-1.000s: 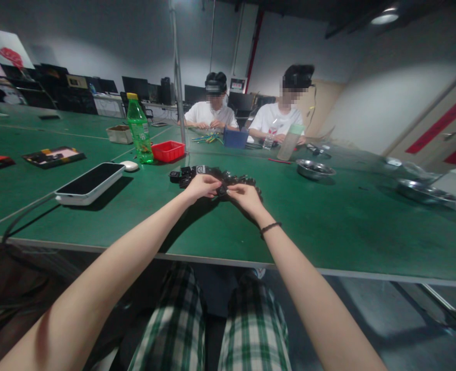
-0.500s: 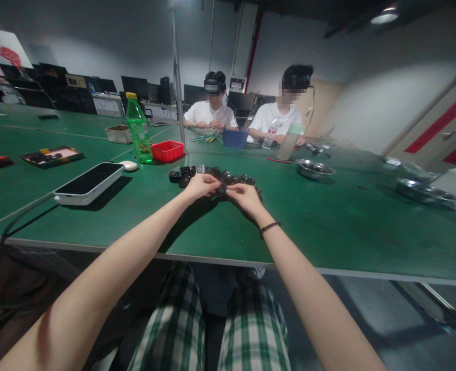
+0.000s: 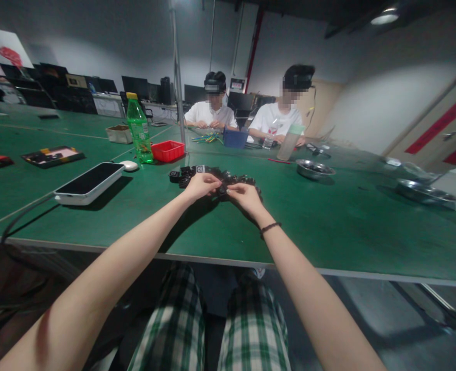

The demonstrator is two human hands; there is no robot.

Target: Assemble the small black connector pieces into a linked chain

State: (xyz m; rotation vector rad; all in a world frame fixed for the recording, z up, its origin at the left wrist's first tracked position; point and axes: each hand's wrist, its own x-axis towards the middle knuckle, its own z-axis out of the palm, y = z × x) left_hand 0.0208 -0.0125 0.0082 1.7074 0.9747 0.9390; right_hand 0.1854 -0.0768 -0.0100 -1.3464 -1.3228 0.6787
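A heap of small black plastic parts [image 3: 184,178] lies on the green table [image 3: 197,232] in front of me, several of them blocky and shiny. Over its left half is my left hand [image 3: 202,186], fingers drawn together in a pinch. My right hand [image 3: 245,197] comes in from the other side, also pinching, its fingertips close to those of the left. Between the two sets of fingertips is a small dark round piece [image 3: 222,190]; which hand grips it, I cannot tell. The hands hide part of the heap.
Left of the heap are a white-cased phone-like device [image 3: 91,183] with a cable, a white mouse [image 3: 129,165], a green bottle [image 3: 139,131] and a red tray [image 3: 168,151]. A metal bowl [image 3: 315,170] stands right. Two people [image 3: 212,111] sit opposite, near a blue bin [image 3: 234,138].
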